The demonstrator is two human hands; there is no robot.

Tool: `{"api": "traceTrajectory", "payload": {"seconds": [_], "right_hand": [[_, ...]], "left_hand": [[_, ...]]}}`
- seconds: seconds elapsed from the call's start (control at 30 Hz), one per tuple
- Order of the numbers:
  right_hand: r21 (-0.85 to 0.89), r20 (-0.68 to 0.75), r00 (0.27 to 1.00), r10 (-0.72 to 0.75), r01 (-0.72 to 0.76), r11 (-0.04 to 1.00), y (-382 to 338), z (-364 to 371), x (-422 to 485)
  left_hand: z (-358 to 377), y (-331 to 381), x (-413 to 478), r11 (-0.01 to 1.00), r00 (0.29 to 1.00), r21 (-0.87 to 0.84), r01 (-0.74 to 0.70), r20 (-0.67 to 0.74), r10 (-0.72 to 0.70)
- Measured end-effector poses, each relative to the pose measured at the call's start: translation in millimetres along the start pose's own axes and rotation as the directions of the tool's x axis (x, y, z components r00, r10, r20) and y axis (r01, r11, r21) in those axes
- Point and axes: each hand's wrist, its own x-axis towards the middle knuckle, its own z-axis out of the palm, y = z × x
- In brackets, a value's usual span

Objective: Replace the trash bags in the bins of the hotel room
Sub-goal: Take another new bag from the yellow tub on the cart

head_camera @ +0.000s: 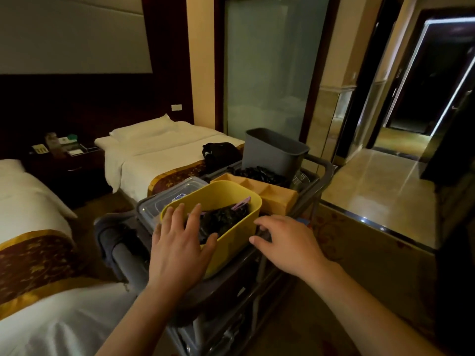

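A yellow tub (231, 246) stands on the near end of a grey service cart (320, 179) and holds a bundle of black trash bags (223, 219) with purple clips. My left hand (180, 242) lies over the tub's near left rim, fingers spread, thumb inside against the bags. Just right of the tub, my right hand (285, 240) hovers with its fingers loosely bent and holds nothing. A grey bin (273, 152) without a bag stands at the cart's far end, with more black bags (259, 174) lying in front of it.
A clear lidded box (169, 194) and a tan divided tray (272, 191) also sit on the cart. Two white beds (159, 150) flank a dark nightstand (69, 163) on the left. A black bag (218, 152) lies on the far bed. A glossy floor and dark doorway are to the right.
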Motion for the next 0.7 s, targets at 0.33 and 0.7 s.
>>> {"api": "traceTrajectory", "payload": {"seconds": [0.33, 0.7], "right_hand": [[-0.028, 0.040, 0.999, -0.011, 0.012, 1.000, 65, 7, 129], [-0.130, 0.291, 0.957, -0.004, 0.044, 0.991, 174, 58, 298]], "left_hand": [[53, 9, 114, 0.992, 0.986, 0.085, 0.094, 0.132, -0.105], [102, 2, 153, 0.912, 0.893, 0.185, 0.366, 0.207, -0.400]]}}
